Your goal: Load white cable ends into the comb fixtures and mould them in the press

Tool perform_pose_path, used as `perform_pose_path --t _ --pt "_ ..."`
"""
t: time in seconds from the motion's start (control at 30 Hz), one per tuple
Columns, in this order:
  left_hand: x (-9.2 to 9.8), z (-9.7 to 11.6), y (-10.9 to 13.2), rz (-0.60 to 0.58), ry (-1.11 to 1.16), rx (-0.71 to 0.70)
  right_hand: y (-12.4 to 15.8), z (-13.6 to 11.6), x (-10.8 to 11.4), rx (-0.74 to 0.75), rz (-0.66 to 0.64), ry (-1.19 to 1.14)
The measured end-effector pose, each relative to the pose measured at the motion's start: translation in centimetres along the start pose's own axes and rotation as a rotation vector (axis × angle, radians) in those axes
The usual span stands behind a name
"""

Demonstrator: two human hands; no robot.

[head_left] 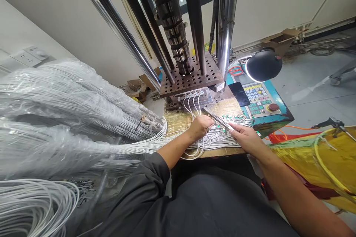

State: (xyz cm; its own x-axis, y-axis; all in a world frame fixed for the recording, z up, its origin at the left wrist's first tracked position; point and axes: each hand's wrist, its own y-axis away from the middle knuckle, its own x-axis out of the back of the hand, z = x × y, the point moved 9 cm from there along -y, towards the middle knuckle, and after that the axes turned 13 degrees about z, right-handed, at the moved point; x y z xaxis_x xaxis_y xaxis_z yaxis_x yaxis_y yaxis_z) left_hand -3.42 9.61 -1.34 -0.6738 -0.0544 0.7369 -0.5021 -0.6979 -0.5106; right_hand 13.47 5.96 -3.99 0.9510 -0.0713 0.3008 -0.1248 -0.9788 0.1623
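Note:
My right hand (246, 137) is closed on the near end of a narrow metal bar (219, 119), which slants up and away to the left. Beside the bar's middle, my left hand (200, 127) has its fingers pinched together at a cable end too small to make out clearly. Under both hands lies a pile of white cables (219, 139) with small green-marked ends. Several white cables (191, 107) run from the machine's clear-edged mould (206, 97) down towards my left hand.
A press with a perforated plate (191, 77) stands over the mould. To the right are a control panel (258, 98) with a red knob and a black lamp (264, 64). Plastic-wrapped cable bundles (69, 100) fill the left side. A yellow sheet (300, 159) lies at right.

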Motion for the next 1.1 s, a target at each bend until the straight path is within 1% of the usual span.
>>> perform_pose_path --t 0.13,0.37,0.6,0.7,0.8,0.83,0.9,1.0,1.03,1.1 --pt "-0.1 -0.3 0.0 0.025 0.007 -0.005 0.0 0.0 0.0 0.015 -0.002 0.020" --pt "0.9 -0.8 -0.1 0.142 0.181 0.115 0.2 -0.4 -0.1 0.015 -0.007 0.028" --pt "1.0 -0.8 -0.1 0.156 0.226 0.129 0.3 -0.6 -0.2 0.040 -0.017 0.017" --pt "1.0 -1.2 -0.2 0.164 0.228 0.176 0.1 -0.2 0.0 0.052 -0.002 0.036" --pt "0.8 -2.2 -0.3 0.161 0.246 0.299 -0.1 0.3 0.0 0.047 0.007 0.044" --pt "0.6 -2.8 -0.2 0.158 0.252 0.369 -0.2 0.5 0.0 0.041 0.001 0.039" --pt "0.2 -4.3 0.2 0.152 0.306 0.552 -0.2 0.8 -0.2 0.029 -0.016 0.024" --pt "-0.6 -5.8 1.4 0.170 0.551 0.823 -0.3 1.2 -0.3 0.005 -0.026 -0.004" --pt "-0.8 -6.0 1.7 0.186 0.651 0.882 -0.4 1.4 -0.3 -0.004 -0.023 -0.011" --pt "-0.8 -6.2 2.2 0.211 0.805 0.950 -0.6 2.0 -0.3 -0.016 -0.009 -0.020"
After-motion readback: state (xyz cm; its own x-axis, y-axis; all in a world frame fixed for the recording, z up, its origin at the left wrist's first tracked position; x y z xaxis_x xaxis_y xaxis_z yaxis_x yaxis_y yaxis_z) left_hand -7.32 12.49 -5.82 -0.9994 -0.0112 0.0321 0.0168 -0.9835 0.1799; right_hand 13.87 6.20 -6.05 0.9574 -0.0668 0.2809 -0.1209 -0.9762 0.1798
